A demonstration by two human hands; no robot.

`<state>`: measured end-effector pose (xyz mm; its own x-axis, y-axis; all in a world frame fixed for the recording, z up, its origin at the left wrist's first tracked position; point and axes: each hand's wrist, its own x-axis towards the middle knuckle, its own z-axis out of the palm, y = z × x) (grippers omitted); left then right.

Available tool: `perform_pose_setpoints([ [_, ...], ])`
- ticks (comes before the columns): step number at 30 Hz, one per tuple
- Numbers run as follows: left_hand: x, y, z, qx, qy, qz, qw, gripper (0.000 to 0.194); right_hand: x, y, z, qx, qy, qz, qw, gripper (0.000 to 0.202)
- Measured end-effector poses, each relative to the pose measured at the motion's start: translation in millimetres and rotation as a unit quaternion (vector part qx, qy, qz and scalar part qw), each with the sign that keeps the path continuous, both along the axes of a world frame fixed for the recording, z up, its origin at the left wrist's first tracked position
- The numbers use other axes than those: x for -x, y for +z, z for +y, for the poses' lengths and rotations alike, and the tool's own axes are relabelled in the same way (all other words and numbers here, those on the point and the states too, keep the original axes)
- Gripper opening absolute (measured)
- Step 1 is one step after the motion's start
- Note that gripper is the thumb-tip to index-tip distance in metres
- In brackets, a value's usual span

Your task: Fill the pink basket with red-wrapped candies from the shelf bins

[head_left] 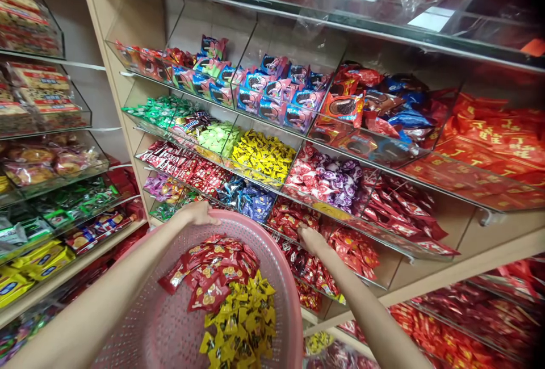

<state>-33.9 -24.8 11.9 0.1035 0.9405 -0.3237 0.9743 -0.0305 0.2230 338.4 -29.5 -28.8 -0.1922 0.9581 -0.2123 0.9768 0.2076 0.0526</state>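
Note:
My left hand (pixel 202 214) grips the far rim of a round pink plastic basket (pixel 292 278) with small holes. Inside lie red-wrapped candies (pixel 217 267) with an orange fruit print, and a heap of yellow-wrapped candies (pixel 244 323). My right hand (pixel 310 239) reaches past the basket to a shelf bin and touches its red-wrapped candies (pixel 287 218). The fingers of that hand are mostly hidden, so whether they hold a candy does not show. Above the two hands is a bin of yellow-wrapped candies (pixel 264 156), with purple and red twist-wrapped candies (pixel 332 176) beside it.
Clear partitions divide the tilted shelves. Packaged cookies (pixel 272 88) fill an upper row, and red packets (pixel 498 136) lie at the right. A clear shelf edge (pixel 374 275) juts out near my right forearm. Another shelf unit (pixel 46 164) stands at the left.

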Motion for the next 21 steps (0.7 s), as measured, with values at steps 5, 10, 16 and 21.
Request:
perform_pose_setpoints([
  [5,-2.9,1.4,1.9,0.004,-0.01,0.001,1.0,0.068,4.4,6.4,17.1,0.025,-0.056,0.029,0.998,0.019],
  [10,-7.8,2.9,1.0,0.004,-0.012,-0.005,1.0,0.063,31.8,5.1,34.5,-0.015,-0.185,0.038,0.982,0.056],
  [16,-8.3,2.4,-0.2,0.01,-0.006,-0.005,1.0,0.065,66.4,-14.6,42.6,0.005,-0.284,0.042,0.958,0.08],
  [21,-3.0,-1.4,-0.5,0.002,0.008,0.0,1.0,0.075,61.6,-19.9,46.3,0.016,-0.28,0.048,0.959,0.085],
])
